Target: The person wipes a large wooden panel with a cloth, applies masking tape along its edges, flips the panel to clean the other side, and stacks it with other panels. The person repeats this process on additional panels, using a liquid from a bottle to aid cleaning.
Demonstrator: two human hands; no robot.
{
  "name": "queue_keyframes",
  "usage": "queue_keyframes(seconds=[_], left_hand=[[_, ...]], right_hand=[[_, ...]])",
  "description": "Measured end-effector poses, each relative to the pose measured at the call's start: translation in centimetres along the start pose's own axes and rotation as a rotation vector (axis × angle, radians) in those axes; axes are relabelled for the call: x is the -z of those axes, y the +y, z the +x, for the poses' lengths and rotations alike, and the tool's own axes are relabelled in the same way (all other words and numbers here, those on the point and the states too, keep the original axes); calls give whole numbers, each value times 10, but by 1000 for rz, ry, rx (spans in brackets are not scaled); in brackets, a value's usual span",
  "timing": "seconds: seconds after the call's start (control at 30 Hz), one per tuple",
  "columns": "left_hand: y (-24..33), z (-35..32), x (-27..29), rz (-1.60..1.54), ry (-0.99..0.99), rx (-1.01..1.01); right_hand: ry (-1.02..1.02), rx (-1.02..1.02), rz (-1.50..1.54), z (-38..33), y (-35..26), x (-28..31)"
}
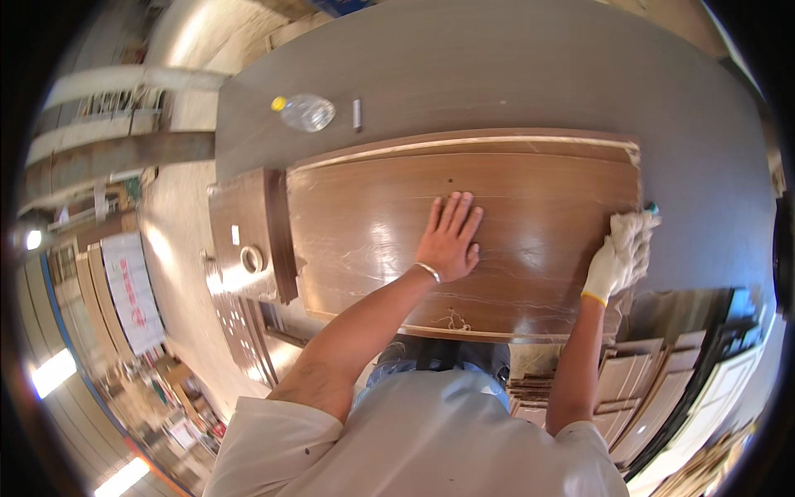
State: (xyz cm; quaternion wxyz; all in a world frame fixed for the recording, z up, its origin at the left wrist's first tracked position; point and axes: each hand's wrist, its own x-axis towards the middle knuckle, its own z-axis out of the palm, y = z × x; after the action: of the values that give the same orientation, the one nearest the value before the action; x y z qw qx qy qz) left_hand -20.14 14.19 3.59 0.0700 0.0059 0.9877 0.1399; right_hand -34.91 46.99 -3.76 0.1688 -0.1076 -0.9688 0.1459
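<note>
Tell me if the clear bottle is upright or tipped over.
Tipped over: the clear bottle lies on its side on the grey tabletop, its yellow cap pointing left.

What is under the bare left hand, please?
A wide, glossy brown panel is under the left hand; the patch directly beneath the hand is covered and cannot be seen.

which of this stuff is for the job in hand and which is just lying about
Seemingly in use:
- brown panel, bare left hand flat on it
- small teal thing, apparently in the gloved right hand

Apparently just lying about:
- clear bottle, yellow cap
- small dark stick
- ring-shaped roll
</note>
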Motion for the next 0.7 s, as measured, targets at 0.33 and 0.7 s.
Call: queue_keyframes(seconds=[0.33, 0.7], left_hand=[[-6, -5, 5, -114, -28, -20], [-5, 6, -78, -452, 585, -128]], right_hand=[[-492, 936, 137, -54, -282, -20], [-606, 1420, 389, -259, -510, -22]])
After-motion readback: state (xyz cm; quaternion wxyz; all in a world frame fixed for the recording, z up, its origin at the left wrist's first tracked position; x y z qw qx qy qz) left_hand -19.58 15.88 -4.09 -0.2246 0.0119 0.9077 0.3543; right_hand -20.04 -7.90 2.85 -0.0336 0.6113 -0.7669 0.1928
